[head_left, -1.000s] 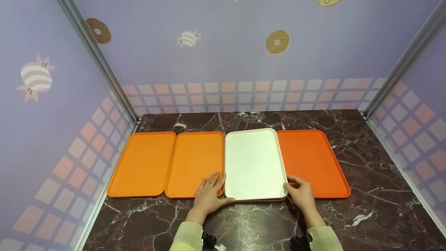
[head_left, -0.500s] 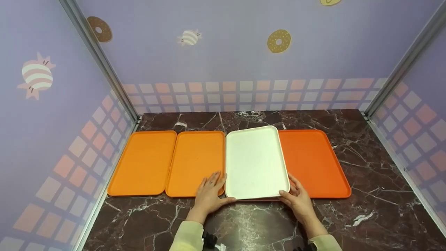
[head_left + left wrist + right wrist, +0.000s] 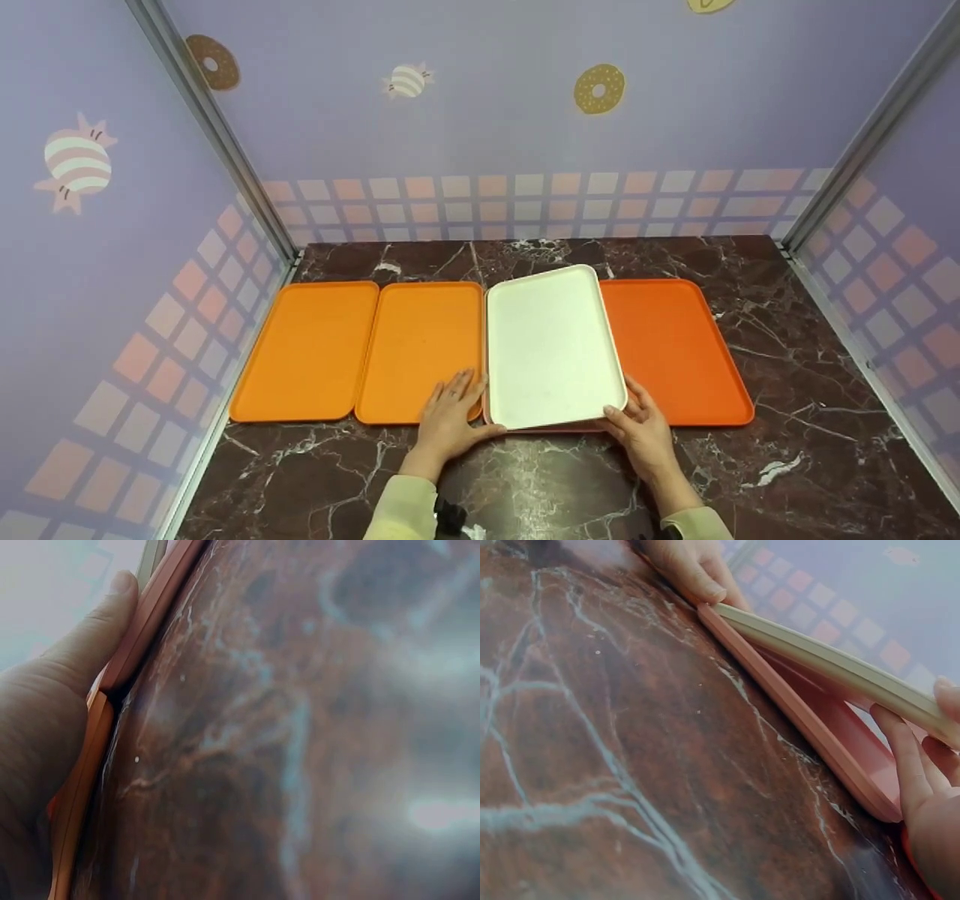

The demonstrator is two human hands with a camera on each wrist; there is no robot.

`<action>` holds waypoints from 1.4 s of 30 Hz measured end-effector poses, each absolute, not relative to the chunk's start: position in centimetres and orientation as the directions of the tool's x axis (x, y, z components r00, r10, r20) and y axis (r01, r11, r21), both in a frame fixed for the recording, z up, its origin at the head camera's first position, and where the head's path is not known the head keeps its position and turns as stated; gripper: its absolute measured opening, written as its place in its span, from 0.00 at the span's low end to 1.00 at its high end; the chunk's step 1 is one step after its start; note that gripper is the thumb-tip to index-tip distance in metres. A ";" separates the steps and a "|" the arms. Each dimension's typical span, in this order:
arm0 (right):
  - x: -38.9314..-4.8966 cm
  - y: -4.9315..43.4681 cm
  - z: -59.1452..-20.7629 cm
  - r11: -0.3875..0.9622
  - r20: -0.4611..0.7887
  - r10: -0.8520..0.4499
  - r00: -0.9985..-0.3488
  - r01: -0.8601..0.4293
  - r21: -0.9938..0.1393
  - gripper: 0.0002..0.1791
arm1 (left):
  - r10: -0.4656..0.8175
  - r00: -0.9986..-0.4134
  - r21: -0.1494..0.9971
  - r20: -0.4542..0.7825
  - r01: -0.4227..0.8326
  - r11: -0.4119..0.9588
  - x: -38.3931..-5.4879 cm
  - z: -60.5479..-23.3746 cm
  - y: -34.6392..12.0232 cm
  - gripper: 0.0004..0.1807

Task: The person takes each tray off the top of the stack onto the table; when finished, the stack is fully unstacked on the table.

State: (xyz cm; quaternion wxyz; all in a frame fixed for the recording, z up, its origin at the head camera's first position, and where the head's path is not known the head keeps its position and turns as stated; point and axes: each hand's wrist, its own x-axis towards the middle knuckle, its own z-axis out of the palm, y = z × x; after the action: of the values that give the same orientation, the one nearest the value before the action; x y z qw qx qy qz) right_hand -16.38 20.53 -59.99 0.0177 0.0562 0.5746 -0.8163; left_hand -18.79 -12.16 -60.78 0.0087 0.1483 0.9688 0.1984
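A white tray is tilted in the head view, its right side raised. Beneath it lies a pink tray, and the right wrist view shows a wedge-shaped gap between the two, narrowing toward the left. My right hand holds the white tray's near right corner, thumb above and fingers underneath. My left hand rests with spread, fairly straight fingers over the near right part of an orange tray. Its thumb touches the stacked trays at their near left corner; in the left wrist view the thumb lies against the pink tray's edge.
Another orange tray lies at the far left of the row. A red-orange tray lies at the right, next to the stack. Patterned panels enclose the dark marble tabletop at the back and sides.
The right hand's fingers have moved under the white tray's near right corner. The tray's right side has risen and turned slightly, baring the pink tray's edge. The left hand has stayed in place.
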 end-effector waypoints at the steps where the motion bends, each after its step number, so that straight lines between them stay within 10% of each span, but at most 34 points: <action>1: -16.4 20.7 -60.0 -0.346 -0.108 0.044 -0.993 0.086 -0.934 0.44 | 0.289 -0.956 0.391 0.044 0.282 0.876 -18.8 -60.7 -12.1 0.56; 42: -15.7 28.8 -59.3 -0.705 0.150 0.056 -0.987 -0.146 -0.694 0.22 | 0.290 -0.955 0.369 0.053 0.289 0.883 -18.9 -60.7 -12.1 0.56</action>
State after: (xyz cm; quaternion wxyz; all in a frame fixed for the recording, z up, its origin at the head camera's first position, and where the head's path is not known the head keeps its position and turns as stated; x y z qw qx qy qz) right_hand -15.70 28.82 -59.33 -0.0549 -0.0590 0.3802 -0.9214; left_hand -18.93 -12.10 -60.74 0.0017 0.1493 0.9704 0.1899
